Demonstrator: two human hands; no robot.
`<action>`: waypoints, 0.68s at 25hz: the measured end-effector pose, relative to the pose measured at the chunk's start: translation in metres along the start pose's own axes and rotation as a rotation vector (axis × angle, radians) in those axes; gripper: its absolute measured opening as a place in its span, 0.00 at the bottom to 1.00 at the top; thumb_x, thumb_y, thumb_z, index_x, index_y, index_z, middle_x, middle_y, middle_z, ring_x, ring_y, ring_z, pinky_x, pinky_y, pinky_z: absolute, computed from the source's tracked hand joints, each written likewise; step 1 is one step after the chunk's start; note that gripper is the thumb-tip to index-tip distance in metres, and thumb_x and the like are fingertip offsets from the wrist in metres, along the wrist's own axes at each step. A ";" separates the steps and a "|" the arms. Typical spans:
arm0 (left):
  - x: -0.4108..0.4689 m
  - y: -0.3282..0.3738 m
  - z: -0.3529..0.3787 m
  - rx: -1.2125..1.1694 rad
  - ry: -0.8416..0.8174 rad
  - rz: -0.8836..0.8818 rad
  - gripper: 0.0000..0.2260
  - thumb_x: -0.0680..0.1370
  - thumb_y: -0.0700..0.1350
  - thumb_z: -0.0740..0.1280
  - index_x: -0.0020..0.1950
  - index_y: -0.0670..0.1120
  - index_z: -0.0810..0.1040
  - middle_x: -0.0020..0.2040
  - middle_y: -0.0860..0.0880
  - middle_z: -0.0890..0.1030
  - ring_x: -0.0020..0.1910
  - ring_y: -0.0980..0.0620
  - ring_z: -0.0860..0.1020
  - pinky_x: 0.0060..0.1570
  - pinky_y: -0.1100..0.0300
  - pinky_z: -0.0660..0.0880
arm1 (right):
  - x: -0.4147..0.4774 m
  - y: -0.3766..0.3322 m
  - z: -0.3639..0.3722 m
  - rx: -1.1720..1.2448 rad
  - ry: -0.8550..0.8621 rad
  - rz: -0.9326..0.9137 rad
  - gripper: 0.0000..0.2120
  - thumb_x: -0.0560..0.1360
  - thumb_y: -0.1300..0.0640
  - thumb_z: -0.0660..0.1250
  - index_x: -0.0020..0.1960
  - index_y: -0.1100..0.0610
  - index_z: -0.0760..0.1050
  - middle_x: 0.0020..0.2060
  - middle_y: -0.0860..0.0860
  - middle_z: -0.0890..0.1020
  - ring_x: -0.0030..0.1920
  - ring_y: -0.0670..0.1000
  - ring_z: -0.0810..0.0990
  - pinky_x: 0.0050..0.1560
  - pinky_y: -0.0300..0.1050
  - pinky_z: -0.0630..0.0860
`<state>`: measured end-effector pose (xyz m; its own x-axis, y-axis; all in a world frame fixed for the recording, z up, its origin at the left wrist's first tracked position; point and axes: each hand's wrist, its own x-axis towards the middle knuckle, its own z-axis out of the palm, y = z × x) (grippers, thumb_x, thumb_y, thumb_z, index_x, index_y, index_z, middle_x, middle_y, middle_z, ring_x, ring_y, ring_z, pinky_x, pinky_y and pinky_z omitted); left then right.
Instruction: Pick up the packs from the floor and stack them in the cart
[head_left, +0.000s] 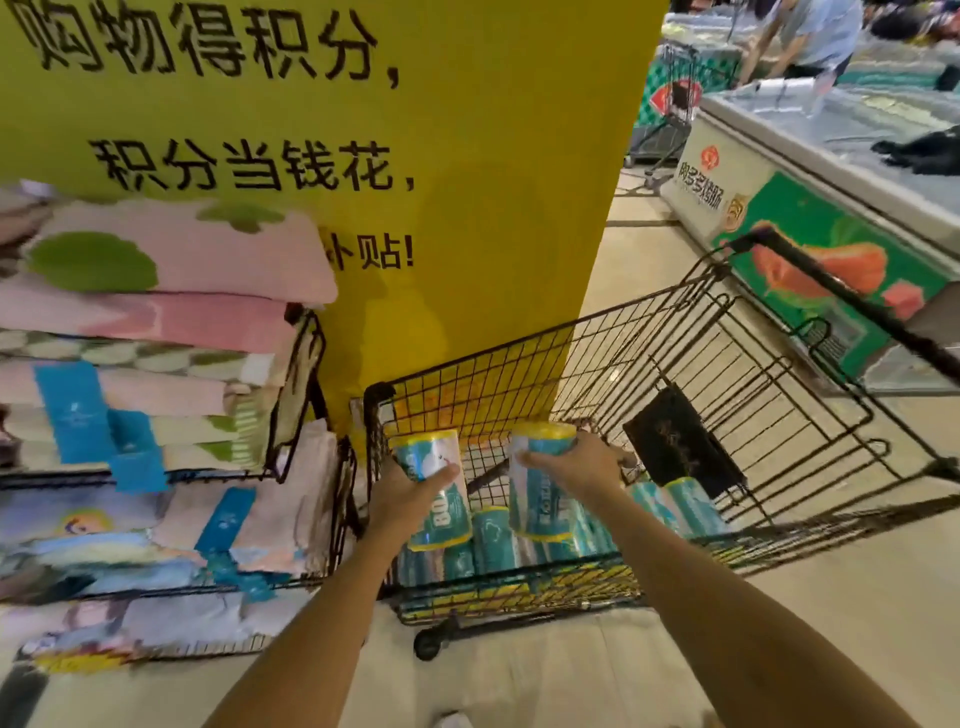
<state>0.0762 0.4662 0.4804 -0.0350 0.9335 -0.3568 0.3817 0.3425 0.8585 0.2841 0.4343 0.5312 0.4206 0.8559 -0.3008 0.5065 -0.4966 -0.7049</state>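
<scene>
The placing step is in hand; one pack (427, 460) is gripped by the left hand (408, 496) and a second pack (535, 506) by the right hand (579, 465), both inside the cart (375, 397), above the stacked packs (491, 543) on its base; each should next be lowered onto that layer and released.

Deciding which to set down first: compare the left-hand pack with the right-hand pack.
The left-hand pack leans left, by the corner of the cart, gripped midway; the right-hand pack stands nearly upright, mid-cart, gripped near its top. Both are teal with yellow ends.
</scene>
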 end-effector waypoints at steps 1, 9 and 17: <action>0.006 -0.004 0.006 0.002 -0.007 -0.023 0.19 0.70 0.54 0.74 0.53 0.45 0.75 0.45 0.49 0.80 0.40 0.53 0.78 0.32 0.65 0.69 | 0.010 0.005 0.009 -0.028 -0.047 0.024 0.18 0.65 0.43 0.76 0.37 0.54 0.72 0.36 0.48 0.78 0.36 0.48 0.76 0.40 0.42 0.77; 0.043 -0.046 0.058 0.054 -0.137 -0.254 0.15 0.72 0.47 0.74 0.53 0.47 0.72 0.47 0.51 0.76 0.44 0.54 0.74 0.38 0.66 0.71 | 0.069 0.055 0.065 -0.224 -0.316 0.223 0.23 0.67 0.39 0.73 0.31 0.55 0.68 0.26 0.47 0.71 0.25 0.44 0.68 0.28 0.37 0.67; 0.052 -0.082 0.087 -0.009 -0.138 -0.388 0.24 0.68 0.53 0.76 0.59 0.46 0.76 0.53 0.46 0.82 0.46 0.50 0.80 0.34 0.63 0.75 | 0.081 0.061 0.085 -0.300 -0.346 0.298 0.30 0.66 0.41 0.75 0.55 0.60 0.70 0.41 0.52 0.77 0.40 0.50 0.76 0.42 0.48 0.75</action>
<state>0.1231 0.4771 0.3595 -0.0502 0.7120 -0.7004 0.3569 0.6677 0.6532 0.2851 0.4855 0.4097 0.3322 0.6445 -0.6887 0.6172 -0.7007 -0.3579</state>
